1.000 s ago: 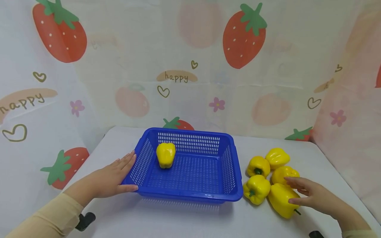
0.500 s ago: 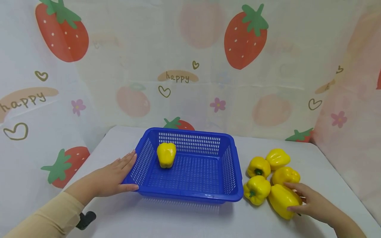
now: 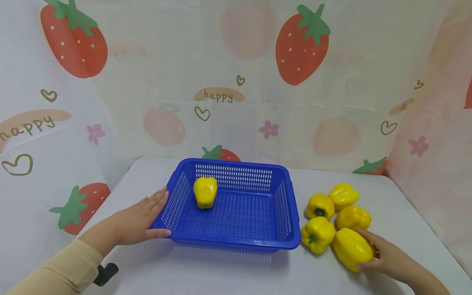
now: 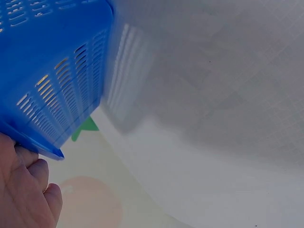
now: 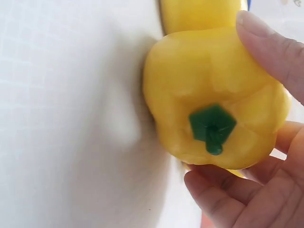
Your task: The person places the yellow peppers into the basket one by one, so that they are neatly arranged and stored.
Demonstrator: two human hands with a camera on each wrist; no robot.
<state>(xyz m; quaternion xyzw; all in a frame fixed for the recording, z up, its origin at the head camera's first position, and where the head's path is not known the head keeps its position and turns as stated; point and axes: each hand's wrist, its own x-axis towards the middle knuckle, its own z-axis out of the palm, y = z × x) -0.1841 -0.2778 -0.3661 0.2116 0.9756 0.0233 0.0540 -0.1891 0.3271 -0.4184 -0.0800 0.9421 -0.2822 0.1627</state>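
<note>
My left hand (image 3: 138, 221) lies along the left side of a blue plastic basket (image 3: 236, 242), fingers extended against the rim and thumb by the near left corner. In the left wrist view, the hand (image 4: 28, 187) touches the rim from outside. A yellow bell pepper (image 3: 205, 192) stands inside the basket, towards the left. My right hand (image 3: 391, 260) holds the nearest yellow bell pepper (image 3: 352, 249) of a group on the table. The right wrist view shows this bell pepper (image 5: 213, 80) stem-end on, with the thumb on one side and the fingers on the other.
Several more yellow peppers, such as this front-left bell pepper (image 3: 318, 235), sit close together right of the basket. The white table (image 3: 221, 278) backs onto a strawberry-print curtain (image 3: 258, 123). A black object (image 3: 105, 273) lies near the left forearm.
My right hand has moved down and closed in around the nearest bell pepper, which looks slightly turned, its stem now hidden in the head view. The left hand and basket stay put.
</note>
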